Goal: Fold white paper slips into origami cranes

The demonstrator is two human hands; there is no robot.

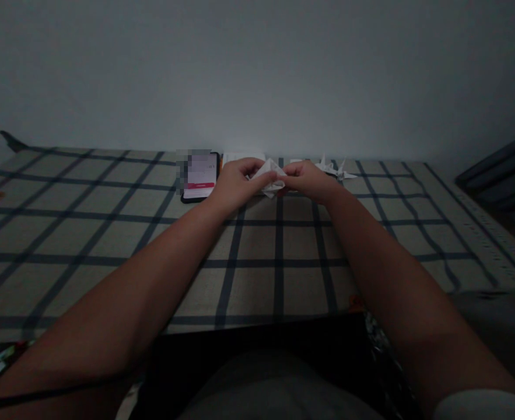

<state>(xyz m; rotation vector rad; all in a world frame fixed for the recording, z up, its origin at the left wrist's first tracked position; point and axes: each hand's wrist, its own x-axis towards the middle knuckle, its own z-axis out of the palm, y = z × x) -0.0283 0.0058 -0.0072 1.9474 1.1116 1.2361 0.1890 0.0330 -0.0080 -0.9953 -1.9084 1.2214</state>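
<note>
My left hand (pixel 235 182) and my right hand (pixel 312 179) meet over a plaid cloth surface (pixel 108 233), both pinching a partly folded piece of white paper (pixel 270 175) held between them just above the cloth. The fingers of both hands are closed on the paper's edges. Two finished white paper cranes (pixel 337 169) stand just beyond my right hand. More white paper (pixel 240 157) lies flat behind my left hand.
A phone (pixel 200 176) with a lit screen lies left of my left hand. A plain wall rises behind the surface. A dark object (pixel 498 175) sits at the far right, and a dark bag or garment (pixel 261 361) lies in front of me.
</note>
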